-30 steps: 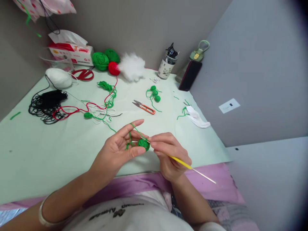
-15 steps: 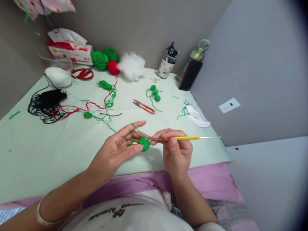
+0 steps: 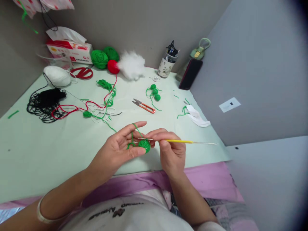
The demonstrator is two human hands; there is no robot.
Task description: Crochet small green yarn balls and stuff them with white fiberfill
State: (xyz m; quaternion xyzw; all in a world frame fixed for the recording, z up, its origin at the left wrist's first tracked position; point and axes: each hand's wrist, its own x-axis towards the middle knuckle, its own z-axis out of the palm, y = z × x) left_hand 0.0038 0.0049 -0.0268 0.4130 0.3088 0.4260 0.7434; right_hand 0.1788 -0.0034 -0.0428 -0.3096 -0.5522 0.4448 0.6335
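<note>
Workpiece [image 3: 144, 146]: small, rounded, green, stitched; at the lower middle of the frame, apparently raised off the tabletop [image 3: 48, 160], likely for an easier view of the stitches.
Left hand [image 3: 117, 149]: grip clamped on the workpiece, thumb on the near side, fingers behind, probably to steady the edge being stitched; index finger stretched toward the right, seemingly to tension the green strand [image 3: 138, 130] looped over it.
Right hand [image 3: 172, 150]: grip clamped on the hook [image 3: 179, 141], thumb and fingers close to the metal shaft, likely for fine control.
Hook: yellow-handled, nearly level, tip pointing left across the top edge of the workpiece; too small to tell whether caught in a stitch.
Snips [image 3: 143, 106]: orange-handled, lying above the hands at the centre, probably for easy reach.
Small green balls [image 3: 155, 92]: 3, with loose tails, upper centre-right, perhaps set apart from the tangled black yarn [image 3: 49, 99] at left.
Green yarn balls [image 3: 99, 59]: 2, upper left, beside the red yarn ball [image 3: 112, 66] and white stuffing [image 3: 132, 65], likely pushed back for elbow room.
</note>
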